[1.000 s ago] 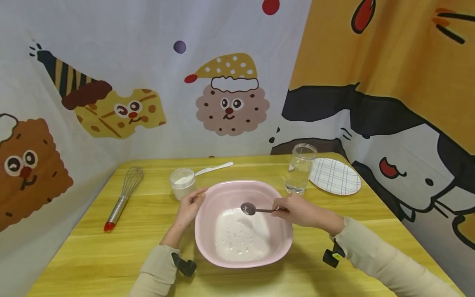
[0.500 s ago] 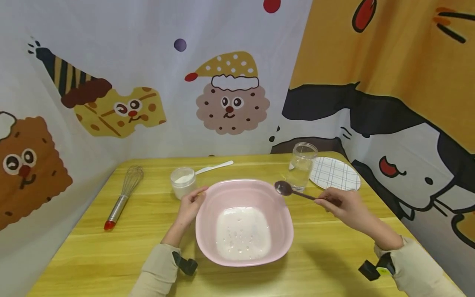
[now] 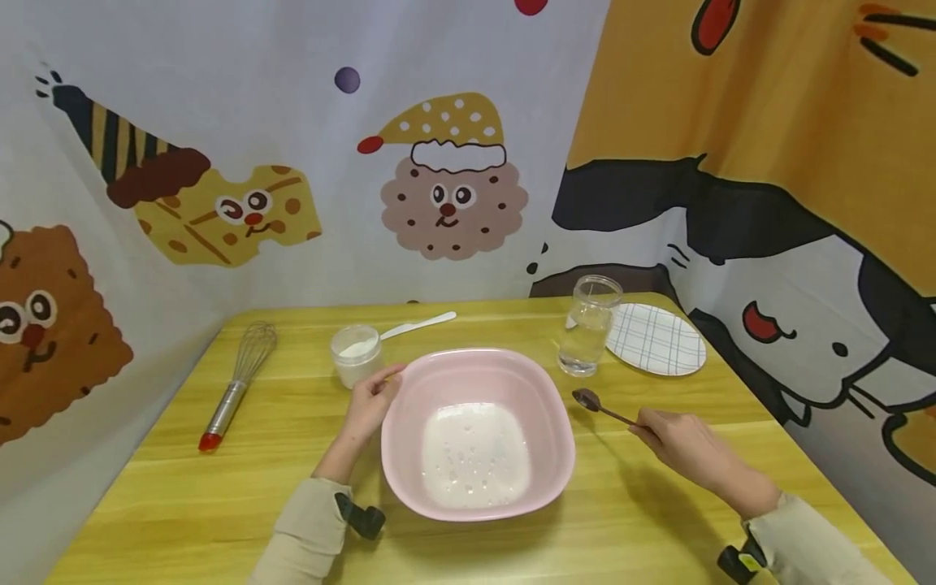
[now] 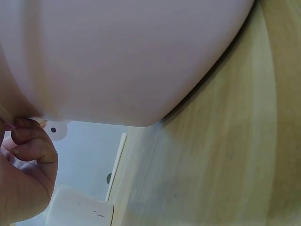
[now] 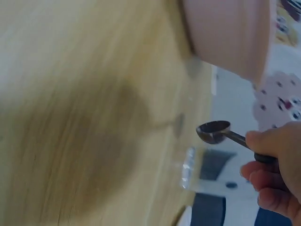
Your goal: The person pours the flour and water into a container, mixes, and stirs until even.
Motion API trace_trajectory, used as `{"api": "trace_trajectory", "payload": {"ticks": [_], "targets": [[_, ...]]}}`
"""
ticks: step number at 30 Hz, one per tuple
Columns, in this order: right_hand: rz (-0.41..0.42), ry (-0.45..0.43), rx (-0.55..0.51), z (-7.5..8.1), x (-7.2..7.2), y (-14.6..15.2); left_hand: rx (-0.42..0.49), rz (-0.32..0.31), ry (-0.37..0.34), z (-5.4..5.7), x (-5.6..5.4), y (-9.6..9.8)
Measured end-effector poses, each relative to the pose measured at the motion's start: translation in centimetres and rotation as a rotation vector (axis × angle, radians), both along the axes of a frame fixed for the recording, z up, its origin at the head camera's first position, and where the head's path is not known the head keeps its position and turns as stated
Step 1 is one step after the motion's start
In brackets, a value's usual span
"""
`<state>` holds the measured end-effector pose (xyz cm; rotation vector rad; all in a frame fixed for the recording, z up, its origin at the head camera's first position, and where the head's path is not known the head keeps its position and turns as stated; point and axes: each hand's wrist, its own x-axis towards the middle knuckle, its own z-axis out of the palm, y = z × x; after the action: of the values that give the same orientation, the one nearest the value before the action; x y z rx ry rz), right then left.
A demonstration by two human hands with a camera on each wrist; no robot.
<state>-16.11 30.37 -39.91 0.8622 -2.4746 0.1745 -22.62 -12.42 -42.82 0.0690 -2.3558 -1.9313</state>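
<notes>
A pink basin (image 3: pixel 405 406) stands on the table with a milky white liquid (image 3: pixel 475 455) dotted with bubbles on its bottom. My left hand (image 3: pixel 368 413) grips the basin's upper left rim; in the left wrist view its curled fingers (image 4: pixel 35 146) meet the rim from outside. To the right of the basin, my right hand (image 3: pixel 687 448) pinches the handle of a dark spoon (image 3: pixel 587 399). In the right wrist view the spoon's deep bowl (image 5: pixel 214 132) is held above the tabletop, casting a shadow there. Whether anything is in it is hard to tell.
Behind the basin's left corner stands a jar of white powder (image 3: pixel 357 355), beside a white plastic knife (image 3: pixel 418 325). A whisk (image 3: pixel 239 382) lies at the left. At the back right are a glass of water (image 3: pixel 588 329) and a checked plate (image 3: pixel 656 340).
My right hand has carried the spoon from above the basin out to the right, then lower toward the table. The left hand keeps its grip on the rim.
</notes>
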Motion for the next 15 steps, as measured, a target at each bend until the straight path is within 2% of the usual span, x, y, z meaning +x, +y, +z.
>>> {"api": "trace_trajectory", "payload": {"ticks": [6,15], "targets": [[0.077,0.102,0.229,-0.9,-0.8,-1.2,0.014,-0.010,-0.018,0.0,0.2,0.0],[0.129,0.208,0.341,-1.8,-0.9,-1.7,0.017,-0.002,-0.030,0.1,0.0,0.1]]}}
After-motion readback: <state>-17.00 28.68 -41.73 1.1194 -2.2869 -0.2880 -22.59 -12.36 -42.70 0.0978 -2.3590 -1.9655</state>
